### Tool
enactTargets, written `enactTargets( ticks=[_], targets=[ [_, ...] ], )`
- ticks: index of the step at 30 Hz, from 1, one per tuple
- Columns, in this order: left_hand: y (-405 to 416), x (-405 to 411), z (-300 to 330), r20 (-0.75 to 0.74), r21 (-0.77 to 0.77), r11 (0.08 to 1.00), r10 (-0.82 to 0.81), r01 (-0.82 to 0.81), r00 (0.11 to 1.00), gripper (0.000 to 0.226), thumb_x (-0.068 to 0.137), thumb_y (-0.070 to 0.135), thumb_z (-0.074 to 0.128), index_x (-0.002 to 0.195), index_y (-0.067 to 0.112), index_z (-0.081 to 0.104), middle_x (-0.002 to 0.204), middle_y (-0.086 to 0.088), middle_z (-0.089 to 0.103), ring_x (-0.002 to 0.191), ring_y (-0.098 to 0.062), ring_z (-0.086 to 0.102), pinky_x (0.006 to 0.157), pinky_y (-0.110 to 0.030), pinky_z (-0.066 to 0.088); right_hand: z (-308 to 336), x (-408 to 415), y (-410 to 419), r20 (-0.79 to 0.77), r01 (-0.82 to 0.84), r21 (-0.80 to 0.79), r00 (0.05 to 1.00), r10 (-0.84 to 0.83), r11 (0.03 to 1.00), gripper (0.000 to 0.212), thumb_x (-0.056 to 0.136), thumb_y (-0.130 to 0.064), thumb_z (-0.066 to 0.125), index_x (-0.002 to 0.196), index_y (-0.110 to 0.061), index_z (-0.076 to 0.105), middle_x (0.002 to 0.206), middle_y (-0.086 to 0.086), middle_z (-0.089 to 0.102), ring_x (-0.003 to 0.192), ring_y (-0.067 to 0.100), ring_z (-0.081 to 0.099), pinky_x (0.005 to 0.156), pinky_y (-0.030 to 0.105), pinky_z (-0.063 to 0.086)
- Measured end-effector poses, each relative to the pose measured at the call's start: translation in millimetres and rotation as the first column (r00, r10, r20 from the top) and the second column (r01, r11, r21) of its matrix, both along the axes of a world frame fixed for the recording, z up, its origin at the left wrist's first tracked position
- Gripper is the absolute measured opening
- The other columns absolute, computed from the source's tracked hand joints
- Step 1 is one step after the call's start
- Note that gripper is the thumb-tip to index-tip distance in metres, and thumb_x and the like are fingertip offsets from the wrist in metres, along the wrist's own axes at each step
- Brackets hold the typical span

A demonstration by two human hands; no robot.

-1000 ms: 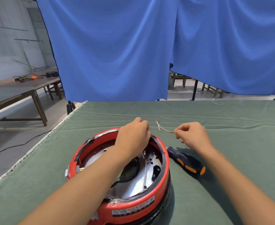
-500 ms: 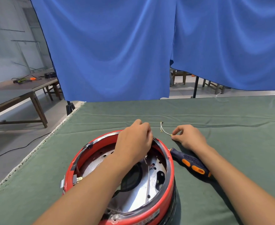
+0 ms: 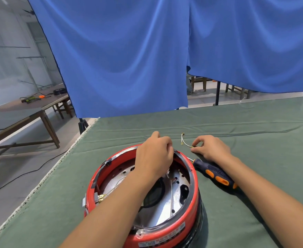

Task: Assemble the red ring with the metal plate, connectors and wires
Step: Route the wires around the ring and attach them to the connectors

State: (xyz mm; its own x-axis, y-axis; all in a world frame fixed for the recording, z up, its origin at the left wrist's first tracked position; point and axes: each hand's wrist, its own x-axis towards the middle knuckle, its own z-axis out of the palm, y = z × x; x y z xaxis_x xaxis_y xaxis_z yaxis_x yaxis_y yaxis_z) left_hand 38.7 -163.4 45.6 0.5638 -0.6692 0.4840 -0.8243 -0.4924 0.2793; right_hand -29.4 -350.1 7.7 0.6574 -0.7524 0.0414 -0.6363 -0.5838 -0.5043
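Note:
The red ring (image 3: pixel 191 210) stands on the green table cloth (image 3: pixel 254 131), with the shiny metal plate (image 3: pixel 165 206) lying inside it. A brass connector (image 3: pixel 100 196) with a thin wire sits at the ring's left inner wall. My left hand (image 3: pixel 154 156) is curled over the ring's far rim; what its fingers hold is hidden. My right hand (image 3: pixel 211 148) rests on the cloth just right of the ring and pinches one end of a short wire (image 3: pixel 183 142) with brass terminals, which lies on the cloth.
A screwdriver (image 3: pixel 216 173) with a dark blue and orange handle lies on the cloth right of the ring, under my right wrist. Blue curtains (image 3: pixel 129 59) hang behind the table. A wooden table (image 3: pixel 31 108) with tools stands to the left, cables on the floor.
My right hand has come down with the short wire from above the cloth onto it, closer to the ring. My left hand has stayed on the ring's far rim.

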Motion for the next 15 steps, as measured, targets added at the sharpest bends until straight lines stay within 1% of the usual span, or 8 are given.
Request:
enactTargets(
  ticks=[2, 5, 7, 9, 11, 13, 15],
  targets=[
    [-1.3, 1.4, 0.2, -0.013, -0.002, 1.000, 0.007, -0.007, 1.000, 0.024, 0.093, 0.027, 0.044, 0.095, 0.021, 0.067, 0.085, 0.004, 0.045, 0.071, -0.019, 0.046, 0.057, -0.029, 0.028, -1.2, -1.0, -3.1, 0.034, 0.004, -0.003, 0.999, -0.004, 1.000, 0.009, 0.081, -0.041, 0.070, 0.079, -0.034, 0.065, 0.091, -0.001, 0.068, 0.093, 0.021, 0.061, 0.070, 0.029, 0.041],
    [-2.7, 1.3, 0.4, -0.029, -0.001, 1.000, 0.016, -0.016, 0.999, 0.024, 0.093, 0.027, 0.044, 0.095, 0.021, 0.067, 0.085, 0.004, 0.044, 0.070, -0.019, 0.044, 0.057, -0.029, 0.028, -1.5, -4.3, -9.2, 0.101, 0.006, 0.006, 0.995, -0.007, 1.000, 0.012, 0.083, -0.034, 0.069, 0.071, -0.031, 0.065, 0.088, -0.003, 0.069, 0.087, 0.020, 0.059, 0.068, 0.029, 0.041],
    [-2.1, 0.1, 0.3, -0.030, 0.004, 1.000, 0.013, -0.013, 0.999, 0.024, 0.094, 0.027, 0.043, 0.095, 0.021, 0.066, 0.085, 0.004, 0.044, 0.070, -0.019, 0.045, 0.056, -0.029, 0.027, -2.9, -3.7, -10.1, 0.102, 0.005, 0.009, 0.995, -0.006, 1.000, 0.012, 0.081, -0.034, 0.066, 0.070, -0.031, 0.064, 0.085, -0.007, 0.068, 0.086, 0.019, 0.060, 0.067, 0.029, 0.041],
    [-1.9, -0.2, 0.3, -0.020, 0.005, 1.000, 0.008, -0.008, 1.000, 0.024, 0.094, 0.027, 0.042, 0.095, 0.020, 0.065, 0.084, 0.005, 0.043, 0.070, -0.018, 0.045, 0.053, -0.029, 0.025, -2.2, -0.3, -6.8, 0.062, -0.010, -0.004, 0.998, 0.010, 1.000, 0.008, 0.078, -0.041, 0.064, 0.075, -0.034, 0.062, 0.079, -0.012, 0.063, 0.086, 0.017, 0.058, 0.067, 0.029, 0.039],
    [-2.8, 0.9, 0.4, -0.015, 0.002, 1.000, 0.007, -0.007, 1.000, 0.024, 0.093, 0.026, 0.042, 0.094, 0.020, 0.065, 0.083, 0.005, 0.044, 0.071, -0.019, 0.047, 0.052, -0.028, 0.026, -0.8, 3.4, -4.2, 0.031, -0.050, -0.029, 0.998, 0.051, 0.998, 0.012, 0.077, -0.047, 0.068, 0.077, -0.037, 0.061, 0.079, -0.012, 0.060, 0.086, 0.016, 0.056, 0.068, 0.029, 0.038],
    [-4.1, 1.5, 0.2, -0.019, 0.003, 1.000, 0.013, -0.013, 1.000, 0.024, 0.093, 0.026, 0.042, 0.093, 0.019, 0.065, 0.084, 0.004, 0.046, 0.075, -0.021, 0.052, 0.056, -0.029, 0.030, -0.6, 4.0, -6.0, 0.069, -0.050, -0.004, 0.996, 0.050, 0.999, 0.014, 0.078, -0.042, 0.071, 0.071, -0.035, 0.061, 0.080, -0.010, 0.062, 0.088, 0.017, 0.059, 0.068, 0.029, 0.039],
    [-4.5, 1.2, 0.0, -0.018, 0.003, 1.000, 0.015, -0.015, 1.000, 0.023, 0.093, 0.027, 0.042, 0.093, 0.020, 0.064, 0.085, 0.005, 0.046, 0.079, -0.022, 0.055, 0.058, -0.029, 0.031, -2.8, 1.9, -9.2, 0.093, -0.038, 0.022, 0.995, 0.035, 0.999, 0.019, 0.079, -0.035, 0.072, 0.064, -0.032, 0.061, 0.077, -0.008, 0.064, 0.086, 0.019, 0.061, 0.068, 0.029, 0.041]
  ],
)
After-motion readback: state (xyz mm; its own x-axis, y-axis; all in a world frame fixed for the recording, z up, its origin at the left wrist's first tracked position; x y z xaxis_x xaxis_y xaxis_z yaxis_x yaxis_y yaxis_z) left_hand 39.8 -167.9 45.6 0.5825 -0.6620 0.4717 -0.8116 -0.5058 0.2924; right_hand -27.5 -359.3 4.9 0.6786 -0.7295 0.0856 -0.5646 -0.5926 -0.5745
